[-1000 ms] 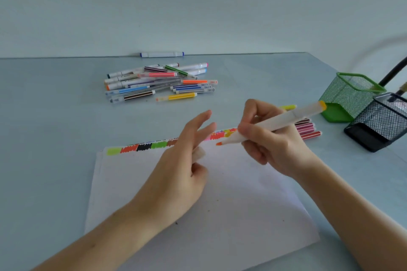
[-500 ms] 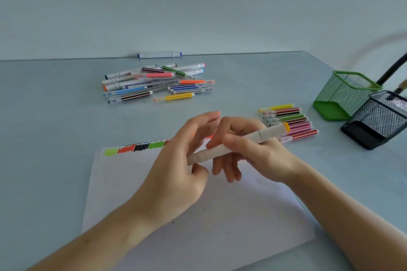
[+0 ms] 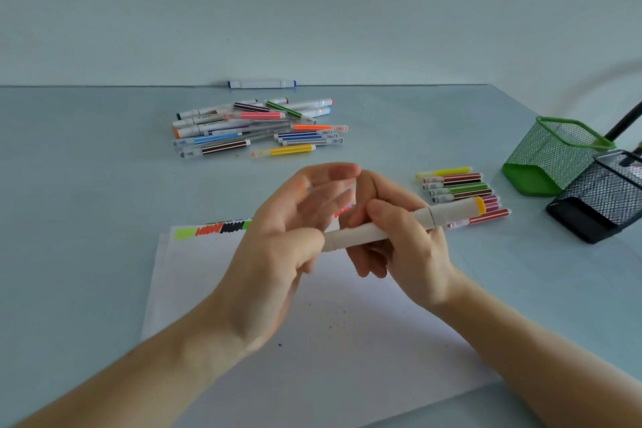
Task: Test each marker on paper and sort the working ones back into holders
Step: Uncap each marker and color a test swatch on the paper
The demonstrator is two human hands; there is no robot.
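Above the white paper (image 3: 278,340) both hands meet around a white marker with an orange end (image 3: 448,214). My right hand (image 3: 399,236) grips its barrel. My left hand (image 3: 288,236) pinches the marker's near end, where the cap sits; its upper fingers are spread. A row of coloured test scribbles (image 3: 215,229) runs along the paper's far edge, partly hidden by my hands. A loose pile of markers (image 3: 257,127) lies farther back. A smaller sorted row of thin markers (image 3: 458,191) lies right of my hands. A green mesh holder (image 3: 552,156) and a black mesh holder (image 3: 604,198) lean at the right.
A white marker with blue ends (image 3: 261,83) lies alone at the table's far edge against the wall. A dark cable or rod (image 3: 625,122) rises behind the holders at the right edge. The grey table (image 3: 87,201) stretches left of the paper.
A second ago my right hand held the uncapped marker with its orange tip showing and my left hand held the cap apart. The hands came together and the tip is now covered.
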